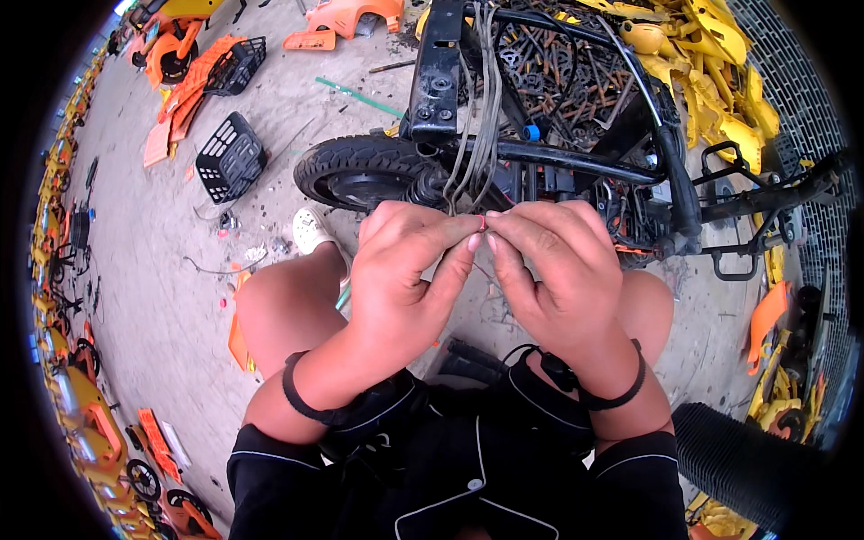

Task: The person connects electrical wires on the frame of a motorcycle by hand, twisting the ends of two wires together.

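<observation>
Both hands meet in front of my knees, fingertips almost touching. My left hand point(396, 279) is closed, pinching a thin red wire point(482, 222) between thumb and forefinger. On the other side, my right hand point(560, 274) pinches the same wire close by. Only a short red piece shows between the fingertips; the fingers cover the rest. Just beyond, a bundle of grey cables point(487, 99) hangs down over the black bike frame point(576, 160). A black-tyred wheel point(346, 165) sits at the frame's left end.
Metal parts point(567, 72) lie heaped behind the frame. Yellow plastic panels point(720, 54) pile up at the far right. A black basket point(231, 157) and orange panels point(184, 94) rest on the concrete floor to the left. A green strip point(360, 96) lies near the wheel.
</observation>
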A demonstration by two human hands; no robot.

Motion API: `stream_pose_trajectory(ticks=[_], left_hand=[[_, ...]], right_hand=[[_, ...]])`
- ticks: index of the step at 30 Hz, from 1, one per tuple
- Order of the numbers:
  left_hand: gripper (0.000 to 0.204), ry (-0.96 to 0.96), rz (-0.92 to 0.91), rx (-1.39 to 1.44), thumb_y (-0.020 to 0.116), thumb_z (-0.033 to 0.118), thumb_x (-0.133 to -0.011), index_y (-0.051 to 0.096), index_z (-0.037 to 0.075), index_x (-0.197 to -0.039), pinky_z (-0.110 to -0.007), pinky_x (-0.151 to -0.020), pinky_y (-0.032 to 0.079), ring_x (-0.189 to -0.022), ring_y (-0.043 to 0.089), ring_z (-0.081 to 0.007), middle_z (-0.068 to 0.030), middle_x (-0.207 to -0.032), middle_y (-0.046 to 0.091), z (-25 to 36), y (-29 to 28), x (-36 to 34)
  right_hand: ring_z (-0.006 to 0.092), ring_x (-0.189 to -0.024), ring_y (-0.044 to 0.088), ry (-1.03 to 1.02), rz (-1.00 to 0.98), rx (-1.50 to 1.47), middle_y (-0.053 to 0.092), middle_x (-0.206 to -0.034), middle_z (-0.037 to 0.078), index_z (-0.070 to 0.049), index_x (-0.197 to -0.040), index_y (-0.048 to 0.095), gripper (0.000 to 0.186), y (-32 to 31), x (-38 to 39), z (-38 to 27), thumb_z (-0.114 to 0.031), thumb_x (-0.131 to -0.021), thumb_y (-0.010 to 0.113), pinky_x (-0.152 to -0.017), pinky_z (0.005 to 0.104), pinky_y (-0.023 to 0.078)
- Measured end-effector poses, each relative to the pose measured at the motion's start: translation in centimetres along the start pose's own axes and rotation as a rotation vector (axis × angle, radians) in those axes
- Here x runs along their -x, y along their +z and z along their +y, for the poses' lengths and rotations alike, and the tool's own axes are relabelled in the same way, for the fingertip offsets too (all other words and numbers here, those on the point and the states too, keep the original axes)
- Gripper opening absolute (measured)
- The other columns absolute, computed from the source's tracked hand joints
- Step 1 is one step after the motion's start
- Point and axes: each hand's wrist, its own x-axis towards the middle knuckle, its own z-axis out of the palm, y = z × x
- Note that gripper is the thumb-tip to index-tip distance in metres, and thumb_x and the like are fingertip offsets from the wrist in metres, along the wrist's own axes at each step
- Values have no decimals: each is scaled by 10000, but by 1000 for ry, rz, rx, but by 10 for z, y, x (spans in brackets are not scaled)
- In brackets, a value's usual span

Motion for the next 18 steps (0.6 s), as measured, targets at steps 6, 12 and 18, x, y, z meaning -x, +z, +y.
stream_pose_trajectory(ticks=[6,12,18], left_hand=[[226,69,34,-120,819,46,-820,794,91,-1040,-374,-804,439,-870,612,-237,-27,-886,677,1,3,1],[252,124,54,-186,823,51,-786,790,82,-1034,-374,-796,419,-874,608,-232,-23,-882,664,0,4,2],[269,154,34,-201,824,50,-774,789,79,-1039,-368,-793,409,-865,596,-229,-19,-874,655,-1,1,1]], right_hand=[[245,-816,647,-46,14,66,706,-981,53,-42,-1032,769,280,5,5,-1,-44,-763,844,-711,340,554],[250,-810,637,-97,43,124,675,-998,63,-25,-1034,748,300,10,7,-1,-40,-749,842,-694,345,551],[259,-806,635,-106,66,113,678,-971,58,-41,-955,724,258,15,6,2,-27,-725,840,-692,352,548]])
